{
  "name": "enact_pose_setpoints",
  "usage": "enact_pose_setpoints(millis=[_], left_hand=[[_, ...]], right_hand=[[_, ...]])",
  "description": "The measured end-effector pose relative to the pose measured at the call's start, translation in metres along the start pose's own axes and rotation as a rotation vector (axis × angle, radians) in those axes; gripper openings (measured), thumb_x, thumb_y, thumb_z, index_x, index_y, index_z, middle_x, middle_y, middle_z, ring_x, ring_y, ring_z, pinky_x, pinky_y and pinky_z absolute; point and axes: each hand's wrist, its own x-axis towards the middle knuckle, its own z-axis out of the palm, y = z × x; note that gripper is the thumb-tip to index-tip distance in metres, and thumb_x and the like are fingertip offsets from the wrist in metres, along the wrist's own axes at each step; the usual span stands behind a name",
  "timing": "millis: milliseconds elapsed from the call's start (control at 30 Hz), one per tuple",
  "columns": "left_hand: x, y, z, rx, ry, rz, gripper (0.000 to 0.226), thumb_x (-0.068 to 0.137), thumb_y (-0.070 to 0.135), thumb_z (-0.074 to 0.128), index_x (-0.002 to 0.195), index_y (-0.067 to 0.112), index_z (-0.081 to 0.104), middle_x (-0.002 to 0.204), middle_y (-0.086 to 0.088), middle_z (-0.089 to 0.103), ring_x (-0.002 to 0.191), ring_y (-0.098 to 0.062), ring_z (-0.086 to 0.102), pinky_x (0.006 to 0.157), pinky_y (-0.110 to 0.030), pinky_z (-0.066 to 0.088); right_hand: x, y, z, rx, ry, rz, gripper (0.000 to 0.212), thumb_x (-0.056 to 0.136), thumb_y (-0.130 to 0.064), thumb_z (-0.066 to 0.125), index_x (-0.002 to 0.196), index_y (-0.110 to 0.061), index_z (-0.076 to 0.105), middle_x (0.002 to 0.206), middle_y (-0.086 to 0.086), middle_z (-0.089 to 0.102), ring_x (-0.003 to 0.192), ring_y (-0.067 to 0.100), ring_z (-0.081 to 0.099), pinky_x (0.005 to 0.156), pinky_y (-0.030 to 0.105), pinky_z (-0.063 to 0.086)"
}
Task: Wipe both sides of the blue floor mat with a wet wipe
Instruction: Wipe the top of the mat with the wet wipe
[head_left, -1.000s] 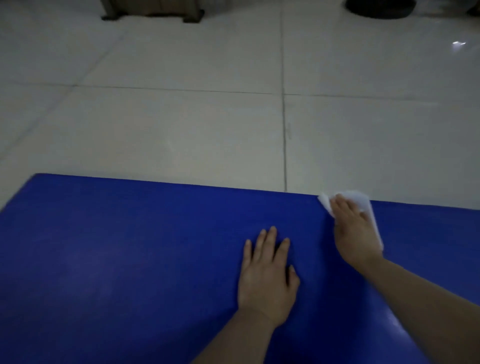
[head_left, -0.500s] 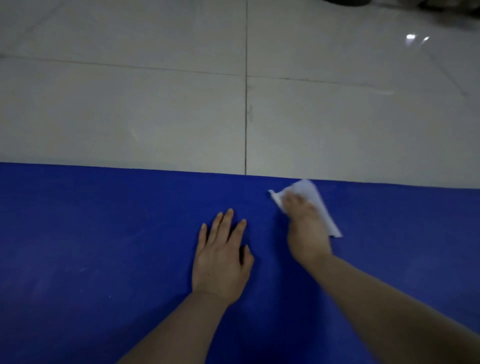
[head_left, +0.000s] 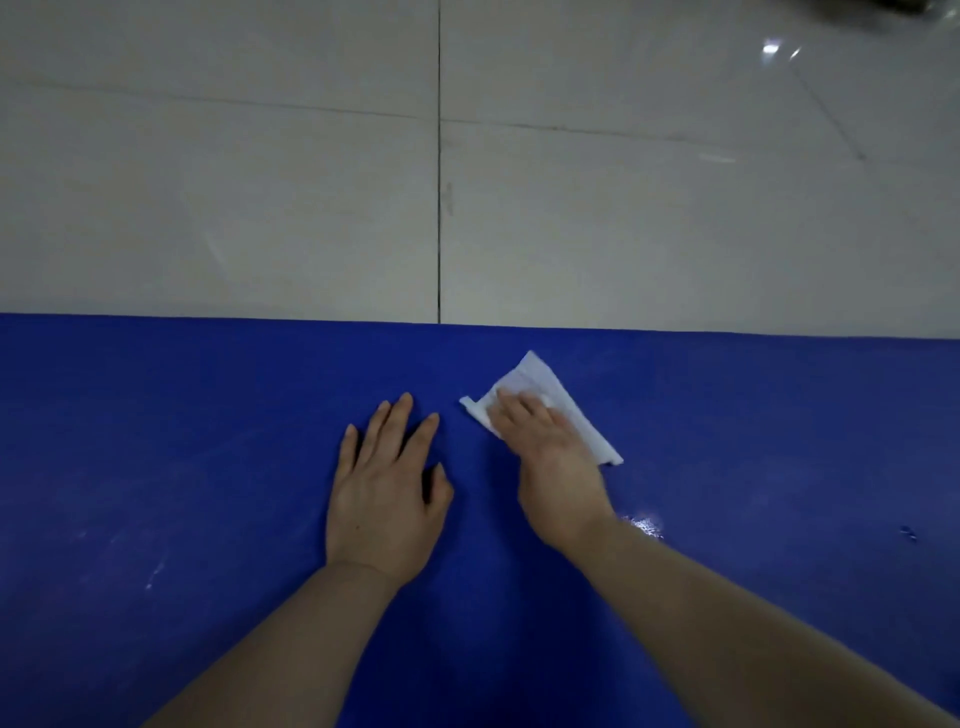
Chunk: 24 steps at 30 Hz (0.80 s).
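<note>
Mat (head_left: 182, 467), blue, laid flat on a floor of pale glossy tiles (head_left: 208, 182); the mat fills the lower half of the head view and its far edge runs straight across the frame, with a dark grout line meeting that edge near the middle. Faint whitish scuffs mark the mat's surface at lower left, and a small shiny wet-looking patch (head_left: 644, 526) lies just beside the right wrist.

Left hand (head_left: 387, 499): palm down on the mat, fingers straight and slightly spread, thumb tucked toward the palm; it holds nothing and rests flat against the blue surface.

Right hand (head_left: 553, 467): palm down on a white wet wipe (head_left: 550, 387), fingers extended over it and pressing it against the mat. The fingers look straight rather than curled, though motion blur at the fingertips leaves the exact hold uncertain.

The wipe is folded into a rough triangle or wedge; one corner points toward the far edge of the mat, another juts out to the left of the fingers, and a third shows to the right of the hand. It lies near the mat's far edge but wholly on the mat, and the two hands are close together yet apart.

A bright reflection (head_left: 771, 49) sits on the tiles at upper right.
</note>
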Motion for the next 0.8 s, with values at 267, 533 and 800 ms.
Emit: enact_pose_setpoints(millis=[267, 533, 800], left_hand=[[0.000, 0.002, -0.001, -0.023, -0.022, -0.024, 0.065, 0.086, 0.043, 0.020, 0.140, 0.020, 0.047, 0.154, -0.004, 0.031, 0.143, -0.021, 0.026, 0.118, -0.043, 0.012], [-0.001, 0.002, -0.005, -0.063, -0.037, -0.017, 0.052, 0.094, 0.035, 0.037, 0.143, 0.020, 0.042, 0.157, -0.003, 0.025, 0.145, -0.020, 0.019, 0.119, -0.041, 0.007], [-0.001, 0.005, -0.006, -0.065, -0.040, -0.037, 0.054, 0.094, 0.033, 0.039, 0.147, 0.022, 0.036, 0.159, -0.001, 0.018, 0.147, -0.017, 0.013, 0.119, -0.038, 0.001]], right_hand=[[-0.018, 0.040, -0.026, 0.122, 0.157, 0.494, 0.061, 0.085, 0.007, 0.046, 0.143, -0.008, 0.038, 0.148, 0.011, 0.037, 0.137, 0.028, 0.032, 0.112, 0.038, 0.027], [-0.047, -0.017, 0.005, 0.144, 0.122, 0.037, 0.074, 0.056, 0.014, 0.065, 0.126, -0.006, 0.060, 0.133, 0.011, 0.057, 0.125, 0.029, 0.051, 0.108, 0.037, 0.038], [-0.070, 0.025, -0.013, 0.141, 0.161, 0.559, 0.067, 0.081, 0.011, 0.049, 0.144, -0.003, 0.034, 0.151, 0.012, 0.034, 0.141, 0.027, 0.027, 0.114, 0.036, 0.028]])
